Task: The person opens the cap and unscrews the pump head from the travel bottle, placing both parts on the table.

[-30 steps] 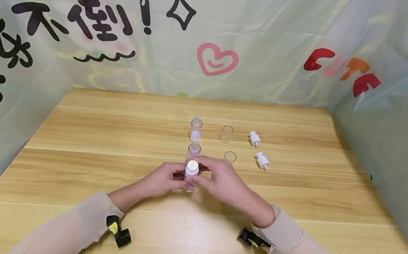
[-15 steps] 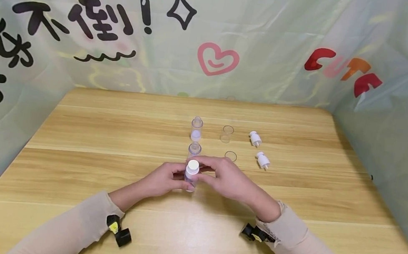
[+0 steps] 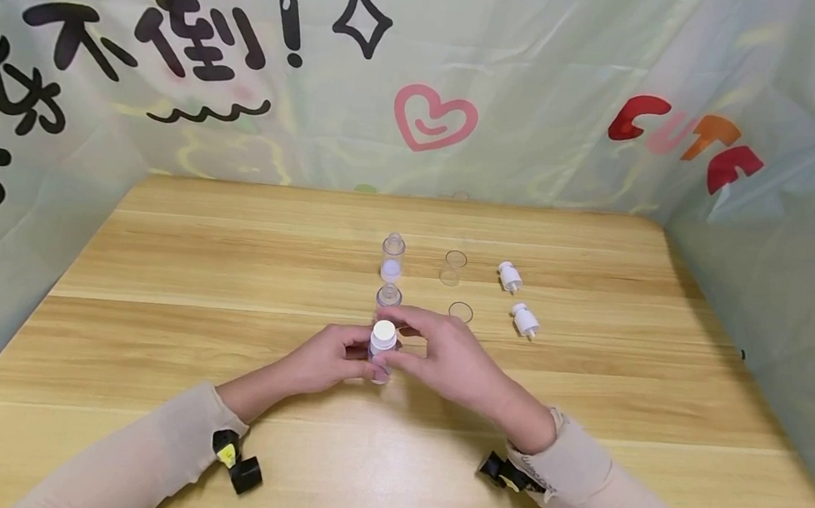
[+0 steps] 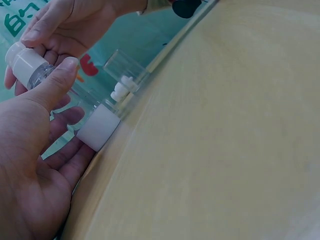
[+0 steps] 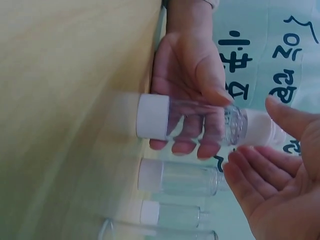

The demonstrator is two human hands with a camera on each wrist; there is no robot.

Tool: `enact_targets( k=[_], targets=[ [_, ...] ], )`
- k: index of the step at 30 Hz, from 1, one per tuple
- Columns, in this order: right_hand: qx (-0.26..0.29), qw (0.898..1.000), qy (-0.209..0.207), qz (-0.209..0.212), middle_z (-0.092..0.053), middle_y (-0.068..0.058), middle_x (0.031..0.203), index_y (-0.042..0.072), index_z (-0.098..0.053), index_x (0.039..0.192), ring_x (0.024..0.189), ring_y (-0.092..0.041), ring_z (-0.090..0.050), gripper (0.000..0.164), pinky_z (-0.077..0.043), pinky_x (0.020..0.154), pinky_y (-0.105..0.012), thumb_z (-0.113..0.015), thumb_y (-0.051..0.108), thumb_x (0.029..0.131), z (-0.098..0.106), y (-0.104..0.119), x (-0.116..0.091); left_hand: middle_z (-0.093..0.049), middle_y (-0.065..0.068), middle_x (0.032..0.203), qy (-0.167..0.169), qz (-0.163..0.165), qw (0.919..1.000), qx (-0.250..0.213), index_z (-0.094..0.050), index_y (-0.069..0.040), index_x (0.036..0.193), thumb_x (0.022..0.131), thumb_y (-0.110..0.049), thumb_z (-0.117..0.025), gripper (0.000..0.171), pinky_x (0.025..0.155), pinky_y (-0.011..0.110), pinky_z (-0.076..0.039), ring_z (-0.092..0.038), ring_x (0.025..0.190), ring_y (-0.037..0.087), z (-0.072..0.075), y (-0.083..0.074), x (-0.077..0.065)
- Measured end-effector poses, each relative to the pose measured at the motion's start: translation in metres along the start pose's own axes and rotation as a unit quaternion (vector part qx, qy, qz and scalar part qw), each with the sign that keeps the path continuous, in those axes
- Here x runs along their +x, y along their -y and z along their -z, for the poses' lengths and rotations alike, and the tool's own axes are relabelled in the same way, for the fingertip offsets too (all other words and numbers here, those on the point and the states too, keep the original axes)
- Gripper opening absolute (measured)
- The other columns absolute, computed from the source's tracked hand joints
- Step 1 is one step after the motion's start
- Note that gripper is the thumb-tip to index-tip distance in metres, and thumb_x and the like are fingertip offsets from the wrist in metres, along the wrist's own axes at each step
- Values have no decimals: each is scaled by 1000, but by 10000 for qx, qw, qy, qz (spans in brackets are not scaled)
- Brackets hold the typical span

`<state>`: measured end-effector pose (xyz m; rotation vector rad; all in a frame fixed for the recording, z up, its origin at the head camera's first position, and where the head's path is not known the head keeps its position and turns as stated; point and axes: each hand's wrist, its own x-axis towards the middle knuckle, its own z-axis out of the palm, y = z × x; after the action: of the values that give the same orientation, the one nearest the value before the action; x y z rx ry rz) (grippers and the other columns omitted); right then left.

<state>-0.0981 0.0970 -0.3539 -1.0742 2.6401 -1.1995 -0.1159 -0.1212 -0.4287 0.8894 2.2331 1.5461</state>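
A clear bottle with a white base (image 5: 153,116) stands upright on the table in front of me. My left hand (image 3: 323,359) grips its transparent body, thumb on the near side and fingers behind. On the bottle's neck sits a white pump top (image 3: 384,337). My right hand (image 3: 452,360) holds this top between thumb and fingers, as the right wrist view shows from the side. Right behind the gripped bottle is another clear bottle (image 3: 389,295), its lower part hidden by my hands. A similar clear bottle (image 3: 393,258) stands farther back.
To the right lie two loose white pump tops, a farther pump top (image 3: 509,277) and a nearer pump top (image 3: 525,321). Between them and the bottles stand clear caps, a far cap (image 3: 449,276) and a near cap (image 3: 460,312). A printed cloth (image 3: 548,77) surrounds the wooden table (image 3: 227,250).
My right thumb slid slightly right along the bottle's top, then came back left, the fingers shifting around the pump top. The left hand and the bottle have stayed in place.
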Motion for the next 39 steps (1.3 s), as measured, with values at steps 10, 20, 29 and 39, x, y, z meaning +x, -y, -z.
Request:
enact_targets(
  k=[10, 20, 29, 39],
  targets=[
    [-495, 9969, -618, 2, -68, -3, 120, 9, -63, 128, 99, -14, -66, 53, -55, 87, -33, -80, 31, 83, -13, 4, 0, -66, 11, 122, -1, 48, 10000, 23, -67, -5, 120, 91, -19, -72, 33, 93, 26, -51, -63, 111, 21, 0, 1, -1],
    [-458, 9957, -802, 21, -69, 5, 108, 13, -68, 113, 93, -9, -64, 35, -56, 83, -32, -80, 28, 84, -18, 5, 0, -66, 9, 122, -18, 104, 9999, 19, -67, -6, 121, 89, -15, -73, 34, 92, 26, -52, -64, 108, 19, 0, -1, 0],
    [155, 9996, -220, 78, -70, 4, 108, 11, -65, 120, 97, -10, -65, 36, -55, 87, -31, -76, 22, 87, -9, 0, 1, -65, 9, 126, 39, 14, 9999, -112, -68, -6, 119, 86, -20, -77, 36, 96, 27, -50, -61, 114, 20, 0, -1, 0],
    [600, 9976, 305, 151, -67, 6, 114, 12, -64, 123, 107, -9, -62, 32, -51, 96, -33, -70, 14, 92, 0, -3, 3, -67, 7, 121, 5, 80, 9999, -116, -68, -7, 118, 84, -23, -78, 39, 95, 27, -51, -63, 111, 18, 0, -1, 0]
  ],
)
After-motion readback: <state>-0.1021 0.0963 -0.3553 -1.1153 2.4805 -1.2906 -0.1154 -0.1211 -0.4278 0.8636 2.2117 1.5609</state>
